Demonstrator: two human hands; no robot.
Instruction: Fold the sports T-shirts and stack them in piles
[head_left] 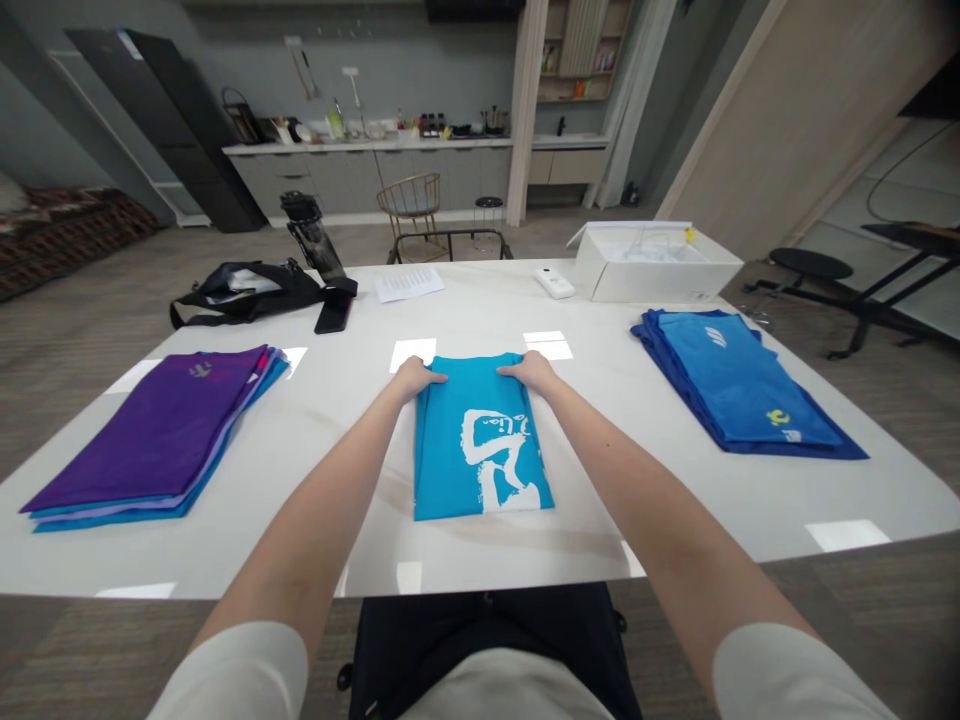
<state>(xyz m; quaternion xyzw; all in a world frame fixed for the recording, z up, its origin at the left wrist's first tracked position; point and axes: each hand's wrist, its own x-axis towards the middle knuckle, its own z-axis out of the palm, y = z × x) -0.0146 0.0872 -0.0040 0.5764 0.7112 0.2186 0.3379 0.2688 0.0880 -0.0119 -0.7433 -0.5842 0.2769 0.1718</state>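
A folded turquoise shirt (442, 450) with white lettering lies flat on the white table (337, 400), in front of me. My left hand (417, 377) grips its far left corner, thumb on top and fingers at the edge. At the far right corner, my right hand (532, 372) holds the cloth the same way. A stack of folded garments with a purple one (157, 430) on top lies to the left. On the right is another stack, a blue shirt (750, 380) over darker blue cloth.
Along the table's far side are a black bag (251, 290), a dark bottle (311, 237), a phone (334, 311), a paper sheet (410, 284), a small white device (554, 283) and an open white box (652, 275). A gold-framed chair (410, 200) stands beyond.
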